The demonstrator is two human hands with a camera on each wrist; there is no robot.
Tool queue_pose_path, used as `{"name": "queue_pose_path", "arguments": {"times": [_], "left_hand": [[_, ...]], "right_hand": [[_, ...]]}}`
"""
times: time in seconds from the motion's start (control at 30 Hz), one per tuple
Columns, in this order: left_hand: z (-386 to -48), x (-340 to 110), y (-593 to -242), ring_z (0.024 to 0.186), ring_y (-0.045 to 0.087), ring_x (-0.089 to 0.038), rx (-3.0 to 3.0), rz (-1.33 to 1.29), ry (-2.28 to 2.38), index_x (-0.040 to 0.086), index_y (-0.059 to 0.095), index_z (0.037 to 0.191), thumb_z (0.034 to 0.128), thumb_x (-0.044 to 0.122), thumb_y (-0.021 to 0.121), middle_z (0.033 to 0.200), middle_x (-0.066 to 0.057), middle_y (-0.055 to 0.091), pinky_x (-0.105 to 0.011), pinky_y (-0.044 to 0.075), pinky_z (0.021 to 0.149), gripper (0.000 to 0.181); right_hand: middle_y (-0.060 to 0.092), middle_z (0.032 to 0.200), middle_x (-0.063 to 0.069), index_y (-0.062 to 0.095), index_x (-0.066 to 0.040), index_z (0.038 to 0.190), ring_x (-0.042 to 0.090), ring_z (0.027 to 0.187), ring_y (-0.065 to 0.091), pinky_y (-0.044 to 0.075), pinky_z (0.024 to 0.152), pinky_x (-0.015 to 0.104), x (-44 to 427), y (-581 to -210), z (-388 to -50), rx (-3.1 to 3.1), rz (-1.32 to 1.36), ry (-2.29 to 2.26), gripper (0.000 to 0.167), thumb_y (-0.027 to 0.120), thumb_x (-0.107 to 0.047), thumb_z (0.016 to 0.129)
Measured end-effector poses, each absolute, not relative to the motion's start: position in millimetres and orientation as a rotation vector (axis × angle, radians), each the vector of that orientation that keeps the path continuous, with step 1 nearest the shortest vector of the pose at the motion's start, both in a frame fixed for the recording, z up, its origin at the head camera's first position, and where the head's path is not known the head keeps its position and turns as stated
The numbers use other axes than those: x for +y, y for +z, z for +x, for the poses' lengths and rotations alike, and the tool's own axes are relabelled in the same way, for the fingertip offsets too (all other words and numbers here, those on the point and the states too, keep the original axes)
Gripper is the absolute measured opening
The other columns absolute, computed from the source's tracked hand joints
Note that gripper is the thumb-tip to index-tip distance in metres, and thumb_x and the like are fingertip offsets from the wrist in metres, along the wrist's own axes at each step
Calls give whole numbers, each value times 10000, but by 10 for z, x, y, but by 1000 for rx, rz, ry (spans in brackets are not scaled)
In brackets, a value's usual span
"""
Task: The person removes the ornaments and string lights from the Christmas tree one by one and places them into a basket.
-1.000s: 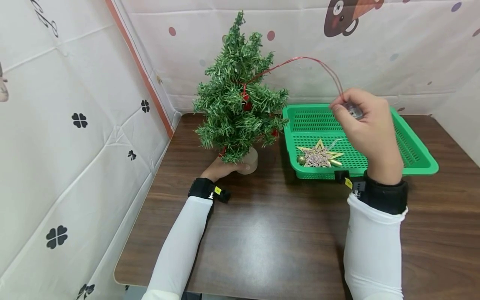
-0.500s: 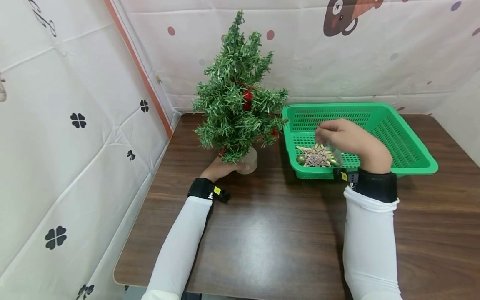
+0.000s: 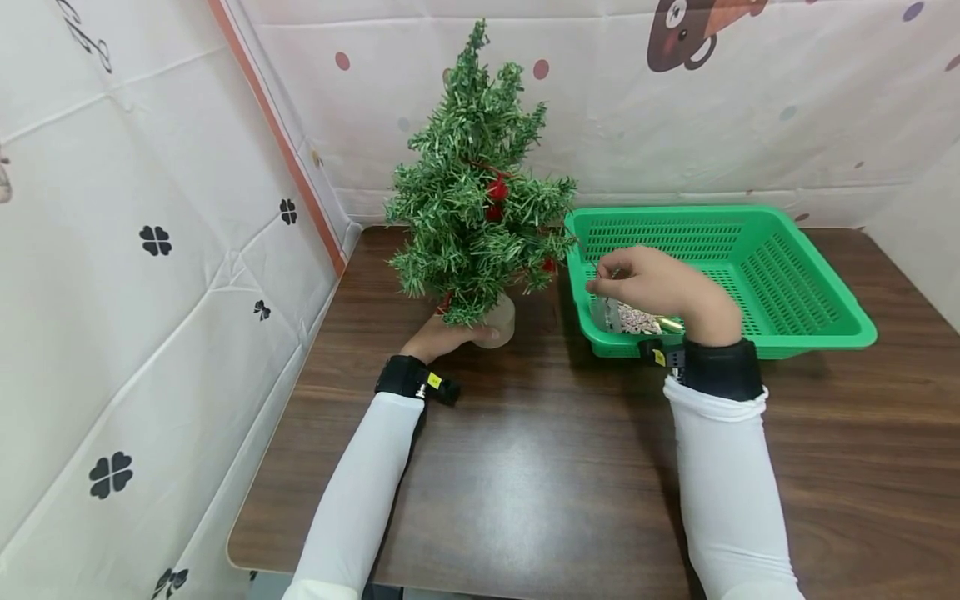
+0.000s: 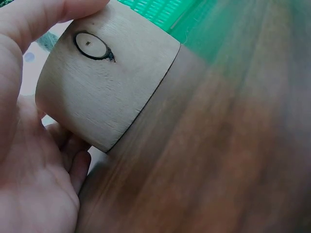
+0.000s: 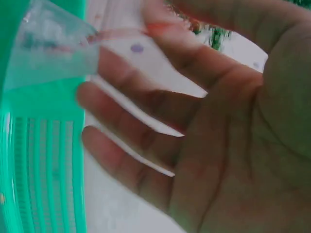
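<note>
A small green artificial Christmas tree (image 3: 480, 167) stands upright on the table. Its round wooden base (image 4: 121, 73) is held in the curved fingers and thumb of my left hand (image 3: 442, 337). Over the left side of the basket, my right hand (image 3: 652, 283) pinches thin red wire (image 5: 119, 34) between thumb and index finger, its other fingers loosely extended. From the wire dangles a small clear plastic case (image 3: 603, 317), blurred in the right wrist view. The wire leads toward the tree's right branches. Red ornaments (image 3: 497, 190) hang among the branches.
Right of the tree sits a green slotted plastic basket (image 3: 817, 337). Inside lie a glittery star ornament (image 3: 637, 321), partly hidden by the right hand and case, and a small gold piece (image 3: 670, 324). Printed white cloth (image 3: 450, 50) hangs behind the brown table (image 3: 517, 467).
My right hand has come down and left, from above the basket toward the tree's lower right. It held the clear case before; now the case hangs below its fingers. The left hand stays put.
</note>
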State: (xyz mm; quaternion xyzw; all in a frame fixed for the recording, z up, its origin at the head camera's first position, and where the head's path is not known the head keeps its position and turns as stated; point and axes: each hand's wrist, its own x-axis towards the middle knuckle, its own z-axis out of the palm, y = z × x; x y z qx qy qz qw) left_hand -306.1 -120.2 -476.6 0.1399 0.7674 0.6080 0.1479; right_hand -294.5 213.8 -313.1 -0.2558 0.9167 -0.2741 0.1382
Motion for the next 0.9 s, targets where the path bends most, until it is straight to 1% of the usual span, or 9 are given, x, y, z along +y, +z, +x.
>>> {"name": "queue_pose_path", "arguments": {"times": [0.07,0.1,0.2,0.27,0.3,0.47,0.57,0.77,0.9], "left_hand": [[-3056,-1208,-4765,1410,465,-192,2205,379,1744,340,436,1522,908,195,778,1518,65,481,-489,384,1165,718],[-3056,-1210,-4766,1414,461,-195,2203,378,1746,345,431,1524,905,195,780,1522,66,477,-491,382,1168,727],[-3058,-1210,-4772,1410,466,-205,2188,380,1765,348,424,1528,901,177,777,1524,56,478,-497,385,1164,739],[-3062,-1206,-4775,1408,467,-222,2176,400,1787,323,427,1532,903,147,770,1527,34,478,-508,384,1162,738],[-3063,-1204,-4774,1406,469,-233,2170,406,1794,308,431,1533,905,136,765,1528,20,479,-513,384,1160,732],[-3012,-1189,-4669,1404,467,-277,2124,440,1821,229,439,1538,902,87,751,1533,-38,474,-529,376,1159,723],[-3001,-1203,-4583,1391,476,-280,2086,474,1817,209,449,1531,891,68,749,1519,-49,487,-519,380,1153,721],[-3057,-1254,-4553,1375,493,-278,2061,526,1765,195,483,1510,892,52,733,1495,-51,514,-510,399,1144,681],[-3082,-1284,-4566,1415,463,-262,2065,586,1723,221,465,1525,903,69,740,1523,-27,496,-517,369,1176,696]], "right_hand": [[456,733,40,566,-48,811,190,640,431,379,638,350,2050,-3108,-2914,2652,-788,-882,346,567,-293,1055],[471,739,52,556,-49,808,200,640,442,390,644,347,2004,-3096,-2899,2645,-815,-932,348,563,-291,1058],[583,815,87,591,-61,861,250,727,544,444,692,336,1873,-3054,-2844,2604,-929,-1113,311,522,-273,1077],[621,846,112,605,-55,892,266,770,572,460,712,335,1801,-3025,-2810,2582,-998,-1255,304,485,-251,1091],[617,828,119,603,-47,899,276,767,572,459,717,329,1773,-3011,-2793,2570,-1029,-1333,312,462,-240,1099],[452,632,76,645,6,1040,218,555,417,372,590,325,1694,-2943,-2694,2566,-1104,-1709,325,410,-206,1114],[396,588,18,673,13,1138,170,504,350,324,546,306,1642,-2915,-2630,2663,-1085,-1860,299,435,-166,1104],[366,573,-29,716,33,1132,126,505,309,259,545,276,1517,-2842,-2476,2888,-997,-2045,267,496,-110,1078],[380,563,-54,754,17,1101,103,492,262,210,524,262,1413,-2763,-2314,3030,-952,-2083,237,546,-85,1050]]}}
